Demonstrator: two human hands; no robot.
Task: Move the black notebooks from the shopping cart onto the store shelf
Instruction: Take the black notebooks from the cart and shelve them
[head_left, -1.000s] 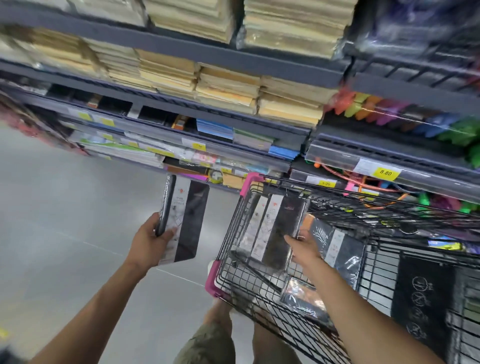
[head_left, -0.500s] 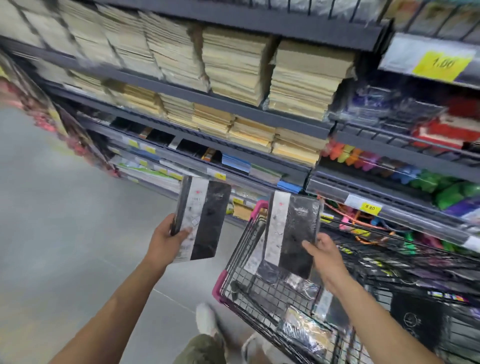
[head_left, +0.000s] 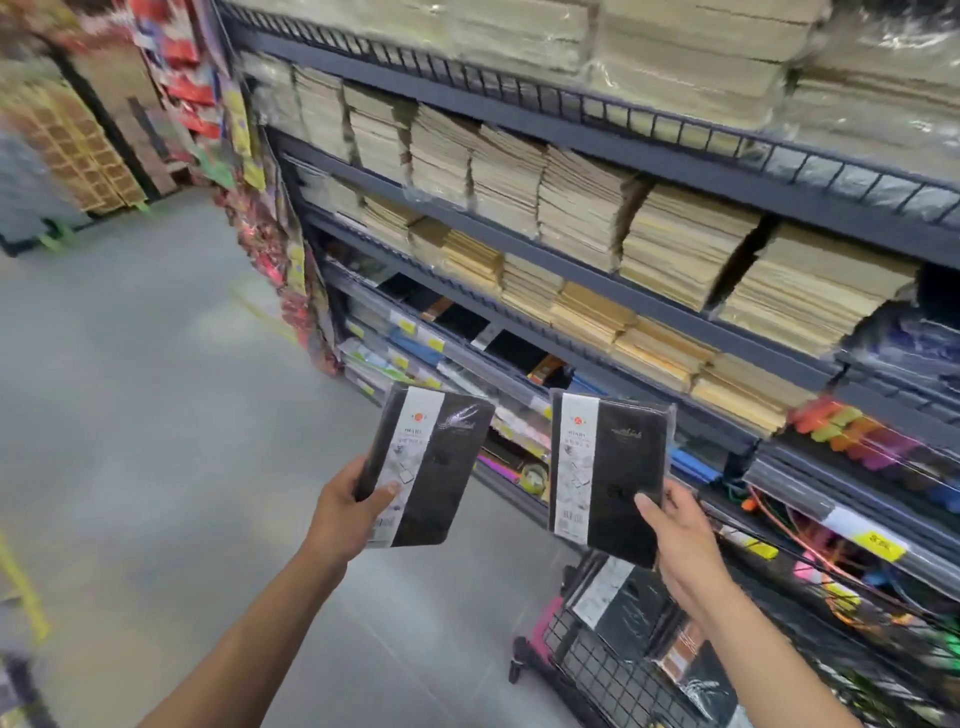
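My left hand (head_left: 347, 512) grips a black notebook (head_left: 444, 478) with a white paper band, held upright above the aisle floor. My right hand (head_left: 680, 540) grips a second wrapped black notebook (head_left: 623, 478) by its lower right corner, raised above the cart. Both notebooks face me in front of the dark metal store shelf (head_left: 597, 358). Below my right arm is the black wire shopping cart (head_left: 587, 654) with pink corners, and more black notebooks (head_left: 621, 603) lie in it. A shelf level with black notebooks (head_left: 511, 348) runs behind the two I hold.
Stacks of tan paper pads (head_left: 582, 208) fill the upper shelf levels. Coloured markers (head_left: 857, 431) and yellow price tags (head_left: 878, 545) line the right side. Grey floor (head_left: 130, 389) stretches to the left, with hanging goods (head_left: 291, 270) at the shelf's end.
Both hands rose with their notebooks, the right one lifting clear of the cart. The view swung up and left toward the shelf.
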